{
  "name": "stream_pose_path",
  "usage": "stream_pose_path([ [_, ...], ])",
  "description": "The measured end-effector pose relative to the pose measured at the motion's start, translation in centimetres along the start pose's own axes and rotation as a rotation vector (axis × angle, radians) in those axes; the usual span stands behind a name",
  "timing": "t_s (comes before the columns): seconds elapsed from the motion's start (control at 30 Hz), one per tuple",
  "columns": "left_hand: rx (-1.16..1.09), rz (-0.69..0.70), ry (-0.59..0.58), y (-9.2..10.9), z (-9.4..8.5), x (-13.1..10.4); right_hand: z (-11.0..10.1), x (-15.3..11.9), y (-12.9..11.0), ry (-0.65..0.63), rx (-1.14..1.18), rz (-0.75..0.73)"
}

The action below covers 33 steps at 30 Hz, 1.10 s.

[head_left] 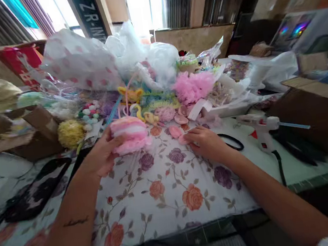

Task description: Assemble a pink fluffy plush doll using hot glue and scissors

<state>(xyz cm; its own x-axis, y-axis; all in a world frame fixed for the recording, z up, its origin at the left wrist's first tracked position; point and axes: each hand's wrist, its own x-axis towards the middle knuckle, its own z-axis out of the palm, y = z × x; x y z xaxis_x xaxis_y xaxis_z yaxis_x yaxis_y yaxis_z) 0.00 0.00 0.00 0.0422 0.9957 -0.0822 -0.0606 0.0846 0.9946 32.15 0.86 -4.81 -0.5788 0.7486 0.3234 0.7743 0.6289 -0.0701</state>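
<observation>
Here, fluffy pink piece [131, 135] over floral tablecloth [167, 178], bright windows [139, 6] beyond.

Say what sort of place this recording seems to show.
Probably a craft workroom, though whether at home or in a shop is unclear. A glue gun sits at the right, pink fluff lies among heaped materials, and the left hand holds a fuzzy pink-and-white piece.

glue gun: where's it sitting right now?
In the head view, the white glue gun is on the right, past the person's right hand, between the black ring and the large cardboard box.
</observation>
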Motion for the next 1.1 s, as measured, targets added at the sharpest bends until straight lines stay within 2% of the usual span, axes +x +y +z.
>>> stream_pose_path([
  [0.17, -0.014, 0.002, -0.112, -1.0, 1.5, -0.1, 0.3, 1.4, -0.8, -0.054, -0.174, -0.061],
  [0.27, -0.042, 0.023, -0.136, -1.3, 1.9, -0.3, 0.3, 1.5, -1.0, -0.018, -0.156, -0.032],
  [0.37, -0.061, 0.03, -0.141, -1.4, 2.2, -0.5, -0.4, 1.1, -1.0, 0.173, 0.157, 0.119],
  [0.47, -0.074, 0.009, -0.179, -1.3, 2.5, -0.8, -1.7, 0.9, -1.4, 0.375, 0.763, 0.339],
  [0.53, -0.079, 0.001, -0.196, -1.4, 2.8, -0.9, -2.6, 1.3, -2.1, 0.413, 1.116, 0.416],
  [0.63, -0.076, 0.008, -0.186, -1.7, 3.4, -1.2, -3.6, 2.4, -3.8, 0.363, 1.441, 0.421],
  [0.87, -0.054, -0.044, -0.206, -1.6, 4.1, -1.8, -3.7, 4.2, -7.9, 0.267, 1.795, 0.39],
  [1.0, -0.061, -0.143, -0.183, -1.1, 4.3, -2.1, -3.4, 4.5, -8.7, 0.257, 1.856, 0.409],
  [1.1, -0.075, -0.142, -0.171, -0.9, 4.4, -2.2, -3.4, 4.6, -8.7, 0.29, 1.831, 0.42],
])
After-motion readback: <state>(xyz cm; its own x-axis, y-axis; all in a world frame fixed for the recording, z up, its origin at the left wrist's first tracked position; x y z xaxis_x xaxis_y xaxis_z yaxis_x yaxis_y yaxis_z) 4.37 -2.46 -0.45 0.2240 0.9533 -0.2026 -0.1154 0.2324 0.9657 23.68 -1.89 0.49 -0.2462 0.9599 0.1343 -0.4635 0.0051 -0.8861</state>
